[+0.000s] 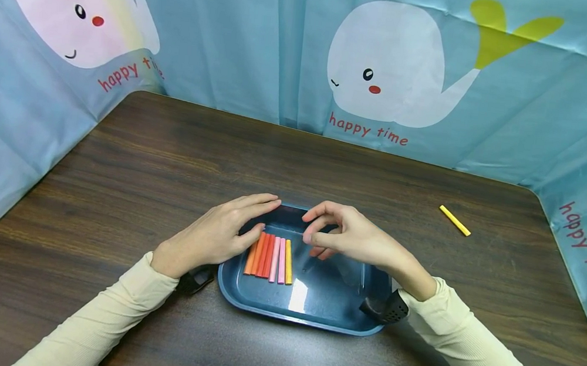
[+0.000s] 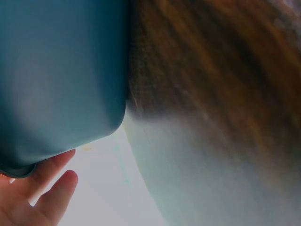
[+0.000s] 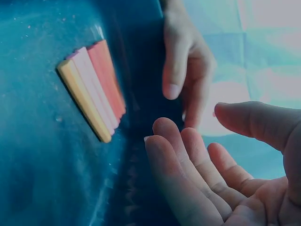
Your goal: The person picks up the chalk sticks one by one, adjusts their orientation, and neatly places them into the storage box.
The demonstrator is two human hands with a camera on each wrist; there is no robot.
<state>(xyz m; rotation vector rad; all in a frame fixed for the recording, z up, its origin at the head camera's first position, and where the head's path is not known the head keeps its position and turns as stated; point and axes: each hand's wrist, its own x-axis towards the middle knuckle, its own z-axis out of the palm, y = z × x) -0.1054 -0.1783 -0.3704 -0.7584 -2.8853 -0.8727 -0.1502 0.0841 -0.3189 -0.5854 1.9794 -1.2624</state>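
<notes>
A dark blue tray (image 1: 329, 307) sits on the table in the head view. Against its left side lies a row of coloured chalk-like sticks: orange (image 1: 251, 258), red (image 1: 267, 258), pink (image 1: 281, 264) and, at the right end, yellow (image 1: 289, 262). My left hand (image 1: 217, 231) rests at the tray's left rim, its fingers extended along the back-left corner and its thumb near the tops of the sticks. Above the tray's back part hovers my right hand (image 1: 349, 231), fingers loosely bent, thumb apart from them in the right wrist view, with nothing held.
A single yellow stick (image 1: 454, 220) lies on the brown wooden table (image 1: 180, 148), right of and behind the tray. Blue curtains (image 1: 243, 42) with whale prints stand behind the table and along both sides. Black wrist devices (image 1: 387, 309) sit near the tray's sides.
</notes>
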